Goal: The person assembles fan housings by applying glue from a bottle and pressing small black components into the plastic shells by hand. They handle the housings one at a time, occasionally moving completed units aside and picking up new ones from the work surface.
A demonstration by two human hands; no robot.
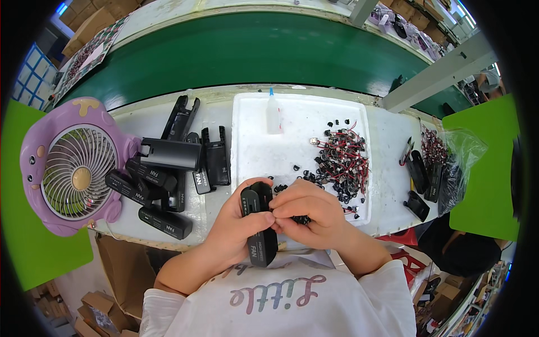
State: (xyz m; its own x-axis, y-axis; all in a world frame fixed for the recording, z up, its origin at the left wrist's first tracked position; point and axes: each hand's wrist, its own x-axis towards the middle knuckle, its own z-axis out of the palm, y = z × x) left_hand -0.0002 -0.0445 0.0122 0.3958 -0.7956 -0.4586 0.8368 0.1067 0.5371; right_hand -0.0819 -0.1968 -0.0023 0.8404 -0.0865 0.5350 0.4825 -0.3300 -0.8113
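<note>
1. Head view: your black casing (pixel 261 242) is in front of your chest, over the near edge of the white tray, its length running near to far and a hollow showing at its far end.
2. Your left hand (pixel 232 226) grips it from the left, thumb across its face.
3. Your right hand (pixel 310 212) is narrow, thumb and fingertips drawn together at the casing's right side; you cannot tell whether something small is pinched there.
4. Beyond them lies the white tray (pixel 255 154), with a blue-tipped bottle (pixel 273 116) at its far side and a heap of red-wired parts (pixel 342 162) on its right.
5. Left of the tray, you have more black casings (pixel 171 154) piled beside a purple fan (pixel 81 175).
</note>
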